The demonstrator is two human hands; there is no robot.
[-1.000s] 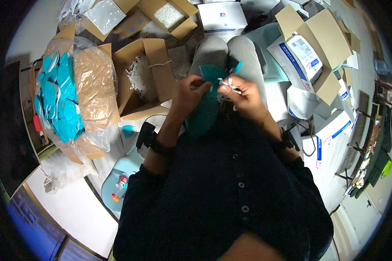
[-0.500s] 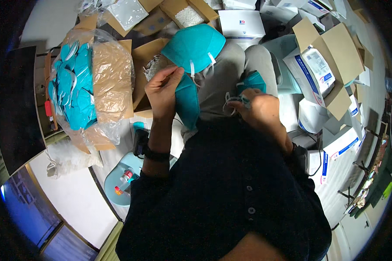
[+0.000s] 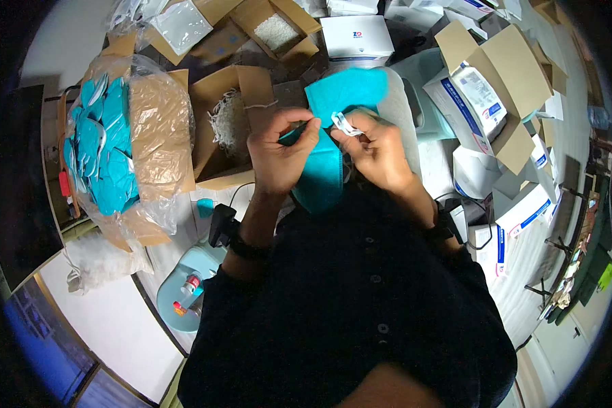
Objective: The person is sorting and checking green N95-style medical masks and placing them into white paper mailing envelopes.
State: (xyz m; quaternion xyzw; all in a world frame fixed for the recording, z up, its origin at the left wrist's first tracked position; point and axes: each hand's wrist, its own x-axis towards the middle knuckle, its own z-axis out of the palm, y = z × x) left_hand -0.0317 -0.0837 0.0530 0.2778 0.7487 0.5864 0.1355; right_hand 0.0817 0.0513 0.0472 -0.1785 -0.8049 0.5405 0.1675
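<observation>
Over my lap, my left hand (image 3: 283,155) is closed in a pinch at the upper end of a teal folded face mask (image 3: 321,175) that hangs down toward my shirt. Close beside it, my right hand (image 3: 382,153) is closed round white looped straps (image 3: 347,124), which stand out at its fingertips. Just beyond both hands, another teal face mask (image 3: 350,92) lies spread over my knees. Whether the straps belong to that mask cannot be made out. My right fingers partly hide what else they hold.
On the left, a plastic-lined carton (image 3: 160,129) holds a pile of teal masks (image 3: 105,149). An open box (image 3: 214,173) with white straps (image 3: 228,122) stands beside my left hand. To the right are an open carton (image 3: 523,81) and several white boxes (image 3: 479,177). A pale blue stool (image 3: 170,289) bears a bottle (image 3: 192,284).
My hands have come together, the right moving left and up with the straps. The small teal piece at my right hand no longer shows apart. The view has shifted slightly.
</observation>
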